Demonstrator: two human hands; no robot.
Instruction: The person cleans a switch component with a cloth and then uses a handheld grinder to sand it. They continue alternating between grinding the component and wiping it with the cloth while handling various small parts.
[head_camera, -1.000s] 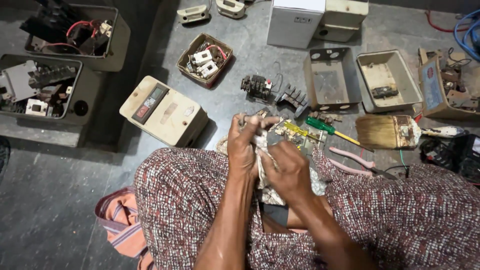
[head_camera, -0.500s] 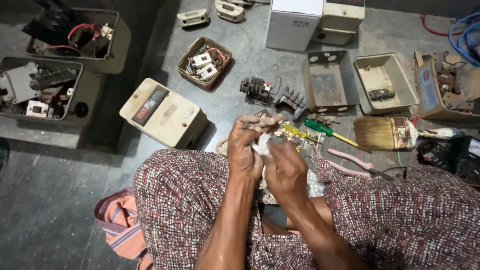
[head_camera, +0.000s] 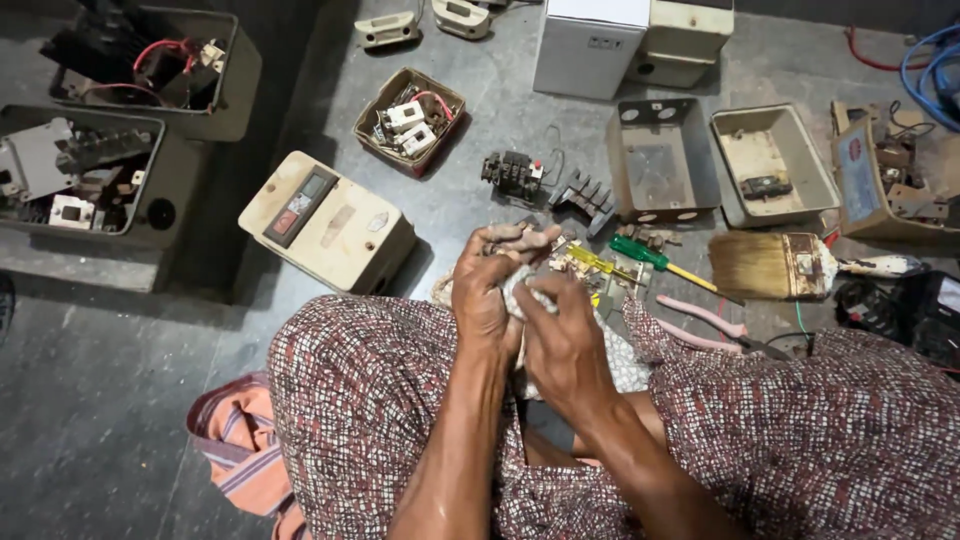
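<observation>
You were mid-wipe: your left hand (head_camera: 490, 290) clenched a small grimy part, mostly hidden, above your lap, while your right hand (head_camera: 562, 335) gripped the pale rag (head_camera: 615, 355) against it. Turning it to an unwiped face seemed the likely next move.

Grey concrete floor (head_camera: 120, 400), scuffed w/ dark patches; dim upper-left, brighter light toward upper-right.

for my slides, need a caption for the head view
Left hand and right hand grip a whitish cloth above a green-handled screwdriver.
</observation>
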